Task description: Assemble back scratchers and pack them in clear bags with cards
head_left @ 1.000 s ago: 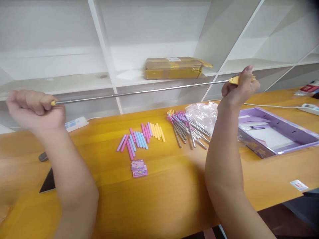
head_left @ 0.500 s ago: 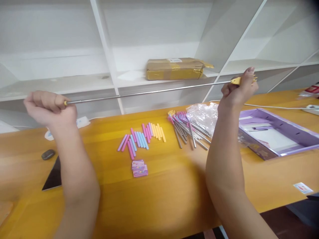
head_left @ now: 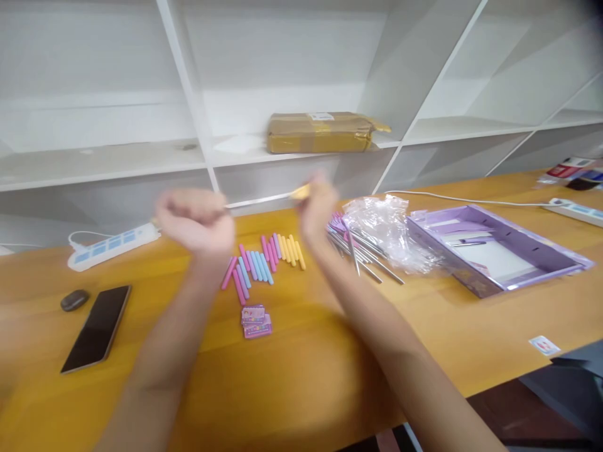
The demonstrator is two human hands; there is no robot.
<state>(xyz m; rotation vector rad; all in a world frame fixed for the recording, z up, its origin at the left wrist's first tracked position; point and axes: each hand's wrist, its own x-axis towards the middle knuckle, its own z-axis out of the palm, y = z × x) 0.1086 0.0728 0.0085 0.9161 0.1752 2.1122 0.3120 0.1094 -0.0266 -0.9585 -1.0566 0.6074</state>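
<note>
"Head view, from the left: dark oval gadget [head_left: 74, 300], black flat phone-shaped slab [head_left: 97, 333], white power strip with blue sockets [head_left: 115, 247] behind. Now the hands?"

"Left hand [head_left: 195, 220] is clenched in a fist, lifted over the orange-brown wooden tabletop [head_left: 264, 402], and a slim silver metal rod [head_left: 259, 201] runs into its right side! Blur hides the tip."

"How does the rod lie?"

"Nearly sideways, rising slightly rightward, strung between the two fists: right of the left hand, left of the other. Neither is clearly nearer; each has an end. Below sit short pink, purple, blue and yellow sticks [head_left: 259, 267], then small pink-purple printed cards [head_left: 257, 321]."

"And the far end?"

"Right hand [head_left: 320, 204], fingers wrapped on a flat yellow piece [head_left: 300, 192]! Beyond it, a pile of silver rods [head_left: 365, 251], crumpled clear plastic bags [head_left: 386, 226] and a shallow purple box [head_left: 556, 270]."

"What differs from half a second ago?"

"Hands have swung close together! The rod's visible stretch is far shorter, and the slab, partly covered then, shows whole."
</note>
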